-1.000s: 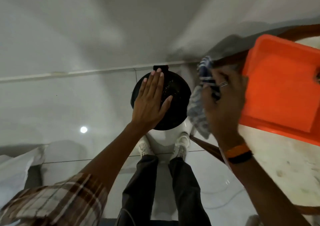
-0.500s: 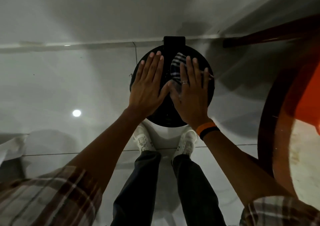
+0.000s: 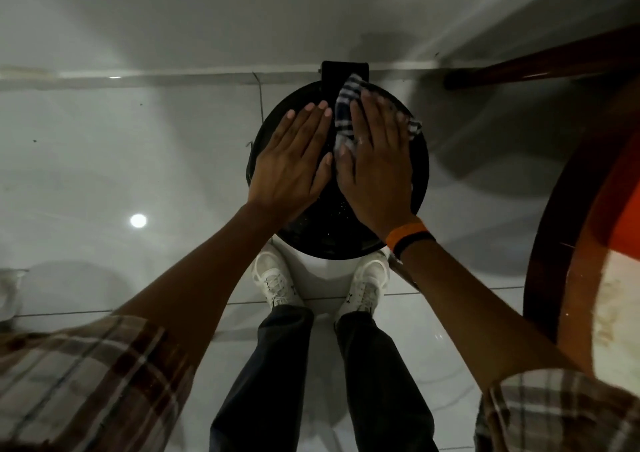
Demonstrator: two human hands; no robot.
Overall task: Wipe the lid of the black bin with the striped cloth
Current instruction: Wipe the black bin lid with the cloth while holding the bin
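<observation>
The black bin's round lid [image 3: 332, 240] lies straight below me, with a black hinge block [image 3: 334, 72] at its far edge by the wall. My left hand [image 3: 294, 164] rests flat on the lid's left half, fingers together, holding nothing. My right hand [image 3: 377, 164] presses the striped cloth [image 3: 344, 112] flat against the lid's right half. The blue-and-white cloth sticks out past my fingertips and at the right of my hand.
A round wooden table [image 3: 568, 243] with an orange tray [image 3: 627, 216] on it curves in at the right, its dark leg [image 3: 540, 63] crossing the upper right. My white shoes [image 3: 277, 285] stand on the glossy tiled floor just under the bin. The wall runs close behind.
My right hand came off the table side with the cloth, set it on the lid and has pushed it toward the far edge. The left hand stays flat on the lid.
</observation>
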